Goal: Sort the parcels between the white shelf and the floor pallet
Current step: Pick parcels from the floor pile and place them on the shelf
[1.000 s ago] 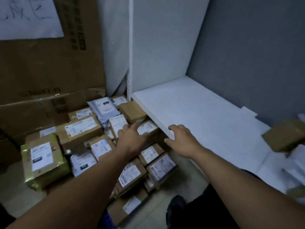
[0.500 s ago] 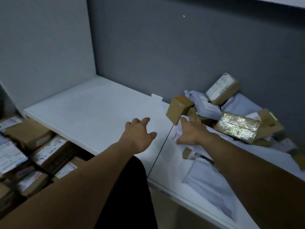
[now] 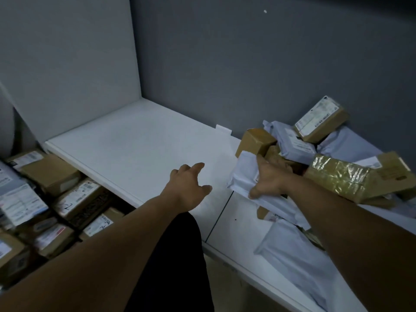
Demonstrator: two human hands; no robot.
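Your right hand (image 3: 270,179) is clamped on the white mailer bag (image 3: 243,174) at three o'clock on the white shelf (image 3: 135,140) — fingers curled over it. Expect it to be light, soft and slippery, so grip the bulk, not a corner. Your left hand (image 3: 186,185) hovers spread, holding nothing. Labels blur — a floor box (image 3: 78,197) at eight o'clock shows a scrawled "Z".

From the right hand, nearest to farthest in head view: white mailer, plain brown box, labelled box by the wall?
1. white mailer: in the right hand.
2. plain brown box: just behind.
3. labelled box: atop the pile, rear.
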